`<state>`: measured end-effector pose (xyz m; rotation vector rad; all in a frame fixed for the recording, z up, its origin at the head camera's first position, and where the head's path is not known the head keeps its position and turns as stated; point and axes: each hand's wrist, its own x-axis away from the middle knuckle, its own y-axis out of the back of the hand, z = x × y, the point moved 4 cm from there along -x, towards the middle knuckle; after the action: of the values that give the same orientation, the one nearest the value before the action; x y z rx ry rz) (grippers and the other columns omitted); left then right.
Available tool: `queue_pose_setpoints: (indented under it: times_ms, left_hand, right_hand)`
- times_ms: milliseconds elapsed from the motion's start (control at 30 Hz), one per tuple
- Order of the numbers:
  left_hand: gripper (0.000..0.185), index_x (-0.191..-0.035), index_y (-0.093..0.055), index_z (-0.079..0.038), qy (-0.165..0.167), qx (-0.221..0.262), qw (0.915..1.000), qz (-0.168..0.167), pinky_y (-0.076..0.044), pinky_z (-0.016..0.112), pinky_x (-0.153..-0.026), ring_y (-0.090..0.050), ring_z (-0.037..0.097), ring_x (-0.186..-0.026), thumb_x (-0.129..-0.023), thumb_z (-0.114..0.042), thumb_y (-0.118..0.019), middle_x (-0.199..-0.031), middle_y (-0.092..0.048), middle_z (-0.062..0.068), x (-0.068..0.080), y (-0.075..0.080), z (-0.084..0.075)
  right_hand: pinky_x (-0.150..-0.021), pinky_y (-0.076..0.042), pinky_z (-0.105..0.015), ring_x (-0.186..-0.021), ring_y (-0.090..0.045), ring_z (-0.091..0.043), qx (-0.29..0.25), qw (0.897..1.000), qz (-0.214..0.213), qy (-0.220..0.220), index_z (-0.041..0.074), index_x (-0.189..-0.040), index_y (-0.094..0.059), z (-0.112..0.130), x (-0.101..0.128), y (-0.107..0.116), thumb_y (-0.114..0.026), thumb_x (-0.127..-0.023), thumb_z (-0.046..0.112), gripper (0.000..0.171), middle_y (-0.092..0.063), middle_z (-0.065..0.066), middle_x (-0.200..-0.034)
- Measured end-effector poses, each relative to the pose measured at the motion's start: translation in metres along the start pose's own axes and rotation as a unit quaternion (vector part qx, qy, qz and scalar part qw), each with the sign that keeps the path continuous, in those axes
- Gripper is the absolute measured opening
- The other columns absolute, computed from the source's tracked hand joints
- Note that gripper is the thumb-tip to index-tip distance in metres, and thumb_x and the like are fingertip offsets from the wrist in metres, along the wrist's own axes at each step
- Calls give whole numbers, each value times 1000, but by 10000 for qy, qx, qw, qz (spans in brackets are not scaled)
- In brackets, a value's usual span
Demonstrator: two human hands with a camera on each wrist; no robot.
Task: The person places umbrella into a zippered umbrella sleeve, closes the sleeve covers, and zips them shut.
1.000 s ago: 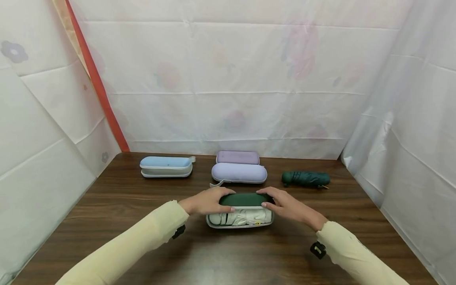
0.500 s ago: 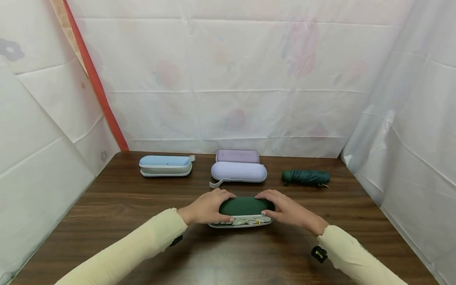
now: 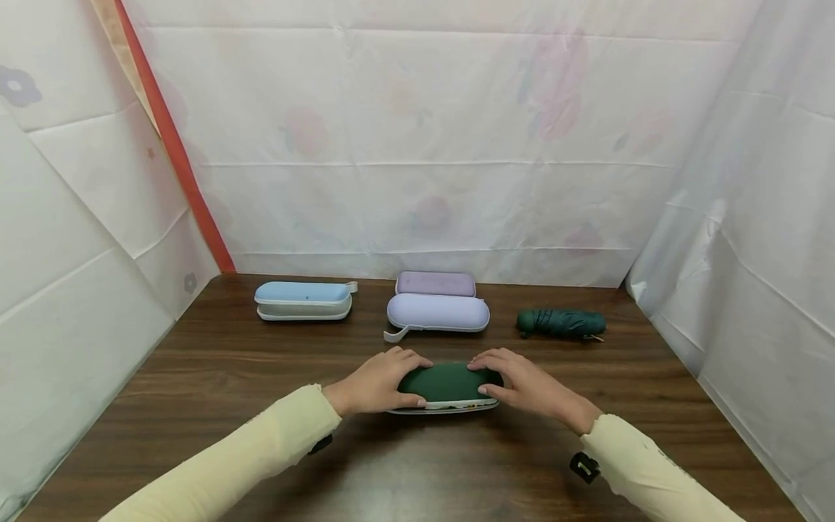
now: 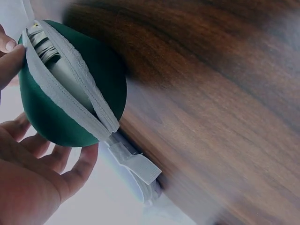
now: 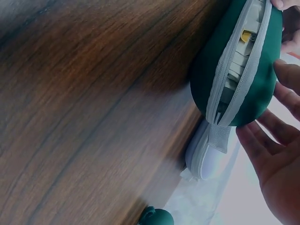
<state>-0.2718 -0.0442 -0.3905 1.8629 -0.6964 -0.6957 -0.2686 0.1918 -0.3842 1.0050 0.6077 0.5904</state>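
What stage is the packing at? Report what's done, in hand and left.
Done: a pale folded umbrella lies inside the green case. In hand: left hand and right hand press its lid nearly shut; the wrist views show a gap. Left: zip unclosed; green umbrella lies loose.

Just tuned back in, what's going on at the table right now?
A person's left hand and right hand grip the ends of a dark green zip-up hard case on the brown wooden table. Its lid is nearly down, the zip unfastened, with a folded white umbrella showing through the gap.
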Motion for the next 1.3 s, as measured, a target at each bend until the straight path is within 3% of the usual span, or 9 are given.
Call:
queue_pose_setpoints:
  times_ms: [367,633,800,867,933,1033,1100,1300]
  left_hand:
    - [59,-124,-59,-10,-204,-482,9985,-176,-46,37,-85,-52,18,-102,-77,-41,-79,-114,-58,2,-2,-4,1]
    - [59,-121,-59,-11,-271,-663,9969,-311,-47,37,-81,-52,18,-101,-75,-41,-80,-112,-58,1,-4,-3,2]
    - [58,-122,-57,-11,-341,-638,9972,-177,-47,38,-81,-51,18,-103,-77,-43,-78,-114,-57,2,-3,-5,3]
    - [57,-124,-56,-11,-374,-346,9987,-14,-46,37,-82,-51,18,-104,-80,-42,-75,-116,-56,2,-5,-4,6]
    - [50,-125,-56,-10,-297,273,9990,212,-45,38,-86,-51,18,-106,-87,-38,-70,-118,-56,3,-7,-2,13]
    - [35,-128,-55,-4,-123,1302,9901,504,-41,41,-95,-51,22,-113,-99,-23,-53,-123,-57,7,-12,5,29]
    - [32,-130,-54,1,-20,1780,9817,677,-37,45,-99,-50,27,-119,-101,-8,-43,-126,-56,13,-15,9,40]
    - [44,-131,-54,5,95,2104,9673,1412,-40,42,-99,-50,30,-121,-93,15,-33,-129,-56,15,-22,10,53]
  right_hand:
    - [-86,-49,-36,-107,-56,-19,394,9989,-244,107,12,-112,-67,3,-3,-1,-75,-84,22,31,-60,-2,-115]
    - [-81,-49,-35,-95,-55,-14,824,9964,184,47,14,-109,-63,12,-19,4,-77,-82,25,32,-57,2,-105]
    - [-87,-47,-40,-104,-55,-19,900,9935,596,366,13,-125,-60,23,-36,-6,-76,-82,32,50,-58,-2,-116]
    - [-88,-46,-41,-107,-55,-21,919,9927,667,410,14,-130,-59,26,-39,-9,-77,-81,33,56,-58,-3,-119]
    - [-88,-46,-41,-106,-55,-21,985,9922,640,408,15,-130,-59,27,-41,-11,-78,-79,33,57,-59,-3,-118]
    - [-86,-47,-41,-104,-55,-21,1038,9924,531,405,16,-127,-62,29,-43,-11,-80,-77,32,55,-59,-3,-116]
    - [-85,-47,-40,-104,-55,-22,1070,9921,499,429,16,-125,-62,29,-43,-11,-80,-77,32,54,-59,-3,-116]
    - [-85,-47,-39,-104,-55,-21,1090,9920,487,414,17,-126,-62,28,-42,-14,-79,-77,33,54,-59,-2,-116]
